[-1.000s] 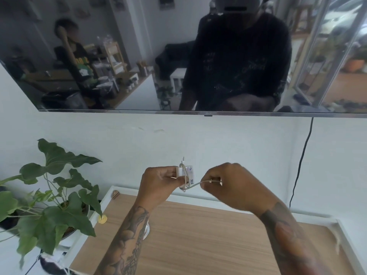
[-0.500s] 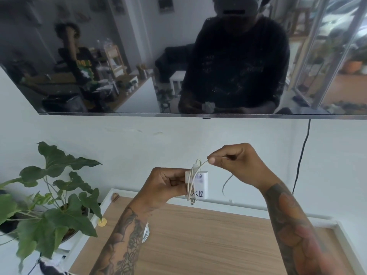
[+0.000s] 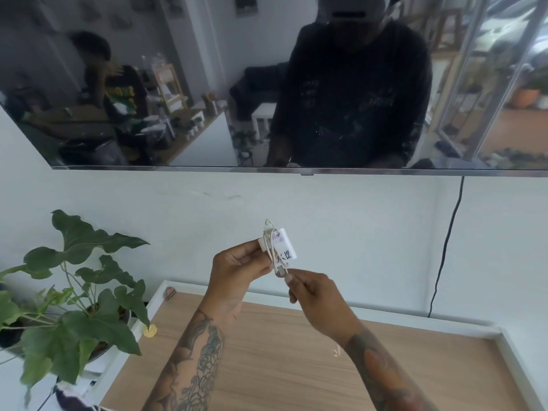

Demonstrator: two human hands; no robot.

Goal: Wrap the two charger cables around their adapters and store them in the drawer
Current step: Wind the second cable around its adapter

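Note:
A white charger adapter (image 3: pixel 287 244) with black handwriting on its side is held up in front of the wall. My left hand (image 3: pixel 237 269) pinches its left end. A thin white cable (image 3: pixel 271 244) is wound several times around the adapter's middle. My right hand (image 3: pixel 314 298) sits just below and to the right, pinching the cable's free end with its connector (image 3: pixel 281 271) against the adapter's lower edge. A second charger and a drawer are not visible.
Below my hands lies a wooden surface (image 3: pixel 284 360) with a raised white rim (image 3: pixel 421 321). A leafy potted plant (image 3: pixel 74 298) stands at the left. A dark wall-mounted screen (image 3: pixel 267 84) hangs above, and a black cord (image 3: pixel 444 247) runs down the wall at right.
My right hand came down from above the adapter to below it, bringing the cable end around. The loose tail is now short and lies against the adapter.

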